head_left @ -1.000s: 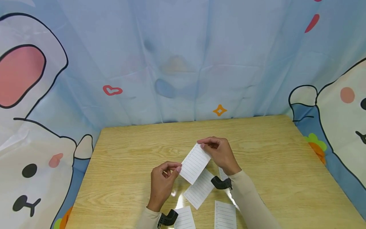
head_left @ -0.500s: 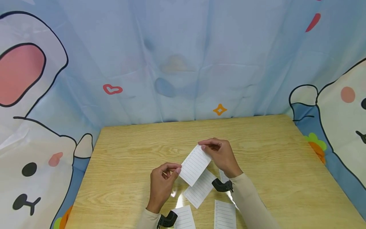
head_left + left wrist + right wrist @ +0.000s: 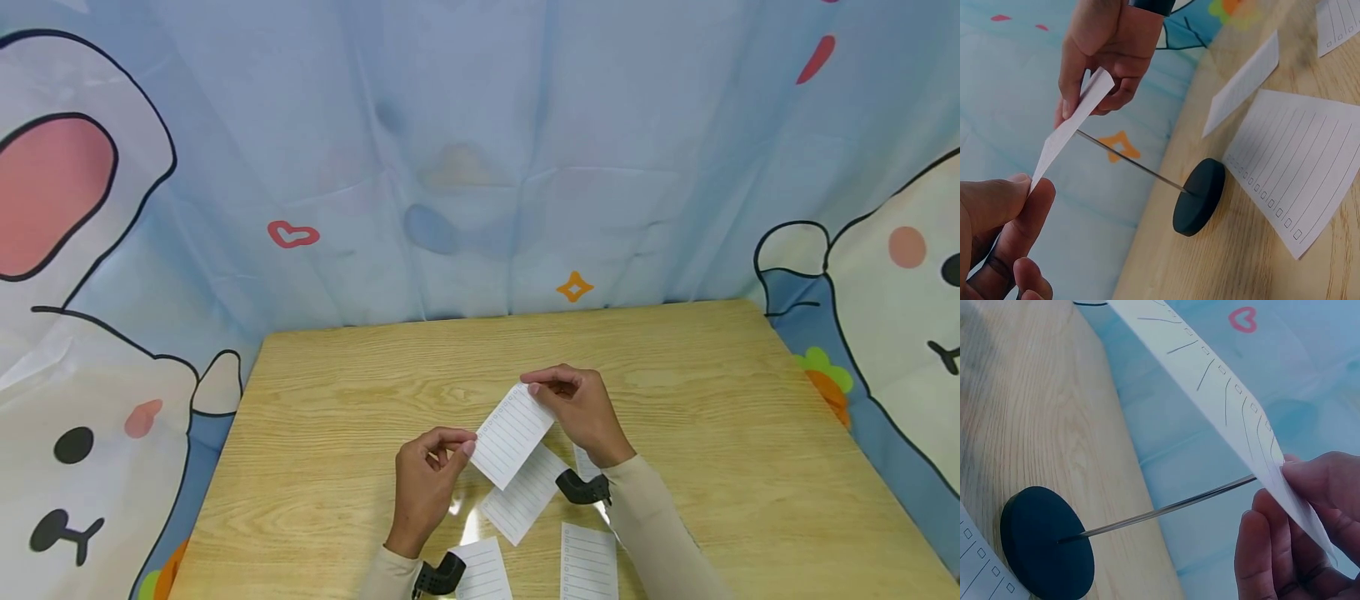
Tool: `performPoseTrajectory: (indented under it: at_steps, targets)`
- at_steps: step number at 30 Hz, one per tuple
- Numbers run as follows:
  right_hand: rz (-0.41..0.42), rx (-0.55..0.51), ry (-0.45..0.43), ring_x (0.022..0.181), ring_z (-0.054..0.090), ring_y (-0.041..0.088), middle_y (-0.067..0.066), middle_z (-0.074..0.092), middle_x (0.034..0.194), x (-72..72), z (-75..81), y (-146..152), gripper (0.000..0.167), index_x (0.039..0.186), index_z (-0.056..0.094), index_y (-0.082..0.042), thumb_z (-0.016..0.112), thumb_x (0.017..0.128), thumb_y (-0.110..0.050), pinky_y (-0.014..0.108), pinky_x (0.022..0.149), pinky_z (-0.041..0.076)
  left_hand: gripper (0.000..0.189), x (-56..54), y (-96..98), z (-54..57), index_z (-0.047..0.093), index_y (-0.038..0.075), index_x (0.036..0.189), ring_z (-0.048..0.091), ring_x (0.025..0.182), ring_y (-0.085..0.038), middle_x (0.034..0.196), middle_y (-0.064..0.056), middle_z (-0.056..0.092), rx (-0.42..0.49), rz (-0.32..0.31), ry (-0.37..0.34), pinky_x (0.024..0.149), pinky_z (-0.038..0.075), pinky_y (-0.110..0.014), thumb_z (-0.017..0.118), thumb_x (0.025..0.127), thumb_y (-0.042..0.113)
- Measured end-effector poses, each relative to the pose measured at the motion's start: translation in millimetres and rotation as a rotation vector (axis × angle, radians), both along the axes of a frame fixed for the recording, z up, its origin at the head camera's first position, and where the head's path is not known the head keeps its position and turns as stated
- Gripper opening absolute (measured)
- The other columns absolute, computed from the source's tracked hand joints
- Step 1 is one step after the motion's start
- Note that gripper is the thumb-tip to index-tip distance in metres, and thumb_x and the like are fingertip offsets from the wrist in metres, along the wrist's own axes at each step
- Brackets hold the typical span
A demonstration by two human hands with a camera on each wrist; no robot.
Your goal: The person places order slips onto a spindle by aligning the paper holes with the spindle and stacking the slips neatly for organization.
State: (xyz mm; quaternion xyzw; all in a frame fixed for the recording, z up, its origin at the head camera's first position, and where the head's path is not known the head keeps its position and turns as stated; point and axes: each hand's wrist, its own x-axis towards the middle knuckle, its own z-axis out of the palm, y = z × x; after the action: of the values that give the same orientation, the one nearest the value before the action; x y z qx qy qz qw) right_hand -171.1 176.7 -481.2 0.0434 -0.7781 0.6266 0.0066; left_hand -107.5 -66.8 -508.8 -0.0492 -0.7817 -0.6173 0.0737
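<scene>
A lined checklist slip (image 3: pixel 512 435) is held above the table between both hands. My left hand (image 3: pixel 426 479) pinches its near left corner between thumb and fingers. At the far right corner, my right hand (image 3: pixel 588 412) pinches it the same way. Beneath the slip stands a bill spike, its round black base (image 3: pixel 1200 197) on the table and its thin metal rod (image 3: pixel 1169 511) rising to the slip's underside. The rod's tip is hidden at the paper, so I cannot tell whether it has pierced it. The held slip hides the spike in the head view.
Several more lined slips lie on the wooden table (image 3: pixel 337 400): one slip (image 3: pixel 525 498) partly under the held one, one (image 3: pixel 588 562) at the front right, one (image 3: pixel 483 573) at the front left. A printed blue curtain (image 3: pixel 480 167) hangs along the table's back edge.
The slip and both hands have sunk very slightly toward the table since a second ago. Both hands keep the same grip on it.
</scene>
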Motion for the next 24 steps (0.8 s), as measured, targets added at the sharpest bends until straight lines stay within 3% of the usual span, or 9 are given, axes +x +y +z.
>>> performPoseTrajectory:
  at_steps: [13,24]
  targets:
    - [-0.008,0.004,-0.005,0.089,0.068,0.020,0.014,0.074,0.118,-0.5,-3.7,-0.2,0.018,0.116,0.081,-0.008,0.071,0.101,-0.009,0.025,0.072,0.057,0.010,-1.7,-1.0,-5.1,0.083,0.026,0.099,0.046,0.060,-0.005,0.089,0.007,0.079,0.000,0.004,-0.009,0.056,0.038,-0.020,0.080,0.096,0.017]
    - [-0.044,0.015,0.006,0.087,0.067,0.020,0.013,0.075,0.116,-2.2,-1.6,0.4,0.017,0.114,0.081,-0.006,0.071,0.101,-0.007,0.025,0.071,0.055,0.006,-2.8,1.1,2.3,0.084,0.022,0.098,0.047,0.061,-0.006,0.089,0.005,0.079,0.011,-0.008,0.017,0.056,0.038,-0.019,0.080,0.096,0.018]
